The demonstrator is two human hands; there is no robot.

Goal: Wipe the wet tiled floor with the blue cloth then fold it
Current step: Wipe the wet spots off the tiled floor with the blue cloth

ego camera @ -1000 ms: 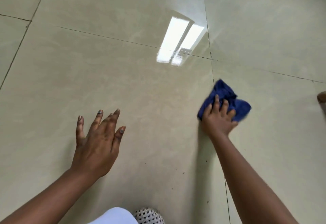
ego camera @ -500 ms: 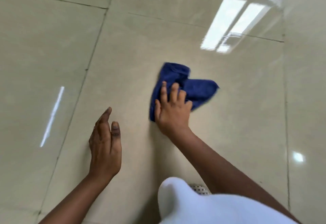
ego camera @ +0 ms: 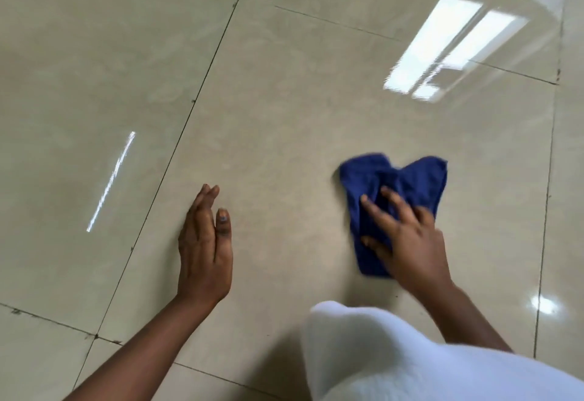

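The blue cloth lies crumpled on the glossy beige tiled floor, right of centre. My right hand presses down on its near part with fingers spread and fairly straight, slightly blurred by motion. My left hand is to the left of the cloth, apart from it, fingers straight and together, seen edge-on over the tile and holding nothing; whether it touches the floor I cannot tell.
White clothing fills the lower right, in front of my right forearm. Dark grout lines cross the floor. Bright window reflections shine at the upper right, and a thin streak of light at the left.
My right hand has slid the cloth across the tile, first left toward my left hand, then back right and nearer me. My left hand turned edge-on with its fingers together. The camera shifted.
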